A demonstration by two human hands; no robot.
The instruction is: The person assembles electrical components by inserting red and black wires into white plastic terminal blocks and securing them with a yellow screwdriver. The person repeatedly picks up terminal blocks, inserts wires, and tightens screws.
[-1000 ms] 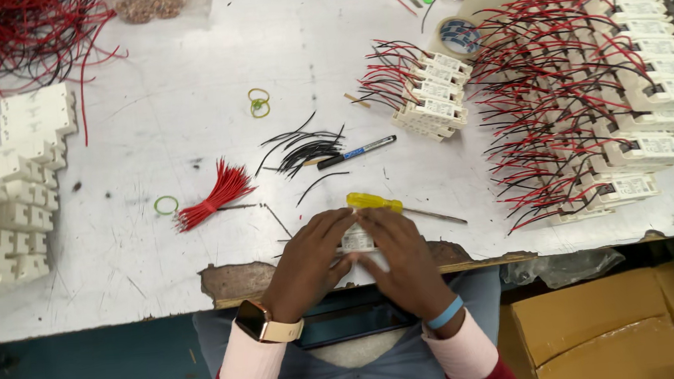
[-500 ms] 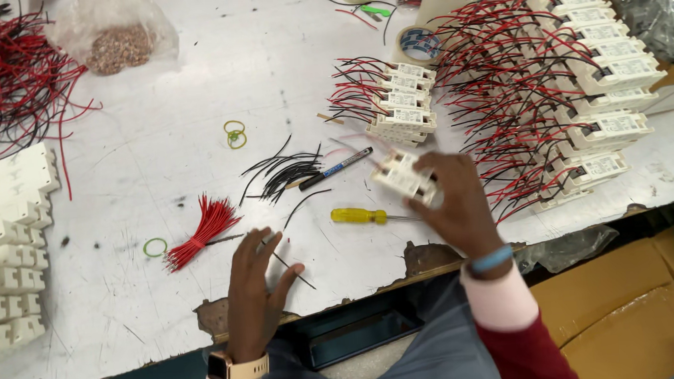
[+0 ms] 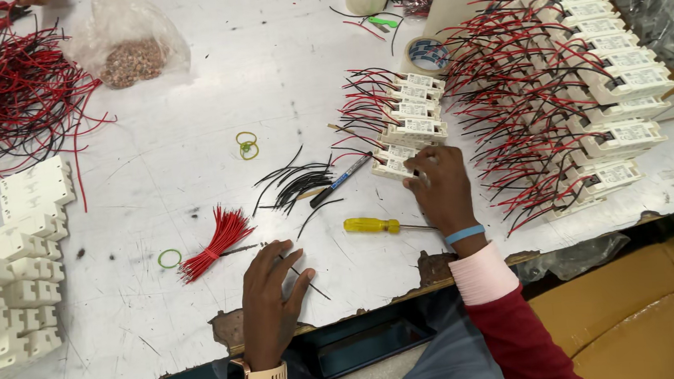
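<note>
My right hand [image 3: 439, 185] rests on a small white wired module [image 3: 392, 162] at the near end of a short row of such modules [image 3: 413, 111] with red and black leads. My left hand [image 3: 271, 292] lies flat near the table's front edge, fingers spread, touching a thin black wire [image 3: 306, 280]. A yellow-handled screwdriver [image 3: 372, 226] lies between the hands. A bundle of short red wires [image 3: 217, 241] lies left of my left hand, and loose black wires [image 3: 296, 181] with a blue-and-black pen [image 3: 340, 181] lie beyond it.
Long rows of wired white modules [image 3: 602, 88] fill the right side. Empty white housings [image 3: 14, 263] are stacked at the left. A tangle of red and black wires [image 3: 8, 87], a plastic bag [image 3: 129, 45], tape rolls [image 3: 427, 54] and cardboard boxes [image 3: 644, 318] surround the table.
My right hand carried a white module from the front edge out to the short row and set it at its end. My left hand moved down onto the table near the black wire.
</note>
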